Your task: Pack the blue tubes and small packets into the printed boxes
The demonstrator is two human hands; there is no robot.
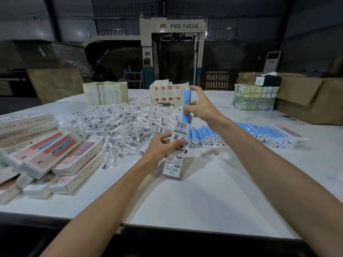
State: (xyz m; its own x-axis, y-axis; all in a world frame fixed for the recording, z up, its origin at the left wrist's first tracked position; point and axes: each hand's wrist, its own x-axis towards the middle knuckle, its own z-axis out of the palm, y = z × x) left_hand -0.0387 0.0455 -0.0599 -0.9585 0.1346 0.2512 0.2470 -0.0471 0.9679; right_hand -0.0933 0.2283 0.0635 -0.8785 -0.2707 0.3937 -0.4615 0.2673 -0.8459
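Left hand [163, 145] gripped a long white printed cardboard box [175, 160], fingers curled round its middle, thumb on the label face. The box stood tilted, near end on the white table [204, 201], far end open. 1 blue plastic tube [186, 101] sat partly inside that open end, most of it sticking out. Right hand [202, 106] pinched the tube between thumb and fingers, index finger at its orange tip. Row of blue tubes [241, 132] lay right. Heap of small clear packets [118, 125] lay far left. Closed printed boxes [55, 151] were piled near left. Brown cardboard carton [306, 97] stood far right, contents unseen.
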